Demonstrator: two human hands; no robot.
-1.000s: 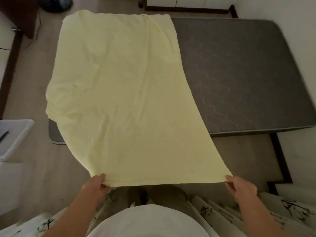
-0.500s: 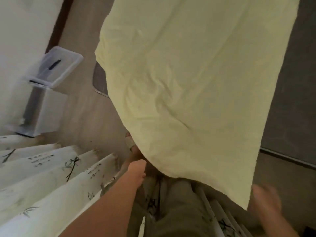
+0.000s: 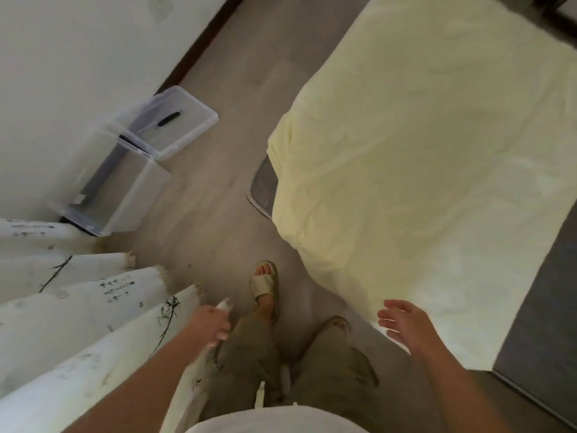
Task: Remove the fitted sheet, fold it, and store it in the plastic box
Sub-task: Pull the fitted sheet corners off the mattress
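Note:
The pale yellow sheet (image 3: 421, 157) lies spread over the grey mattress (image 3: 264, 190), hanging over its near corner and edge. My right hand (image 3: 402, 323) hovers just above the sheet's near edge with fingers spread and holds nothing. Down by my leg, my left hand (image 3: 209, 322) has its fingers loosely curled next to a curtain fold, and nothing is visibly in it. The clear plastic box (image 3: 115, 185) stands open on the floor by the left wall. Its lid (image 3: 175, 120) lies beside it.
White curtains (image 3: 78, 307) with dark ink print hang in folds at the lower left. Wooden floor (image 3: 218, 214) runs between the box and the mattress. My feet in beige slippers (image 3: 264, 281) stand beside the mattress corner. Bare mattress (image 3: 540, 307) shows at the right.
Both hands have let go of the sheet, which has dropped onto the mattress. My view has swung left and down, bringing the box and curtains into sight.

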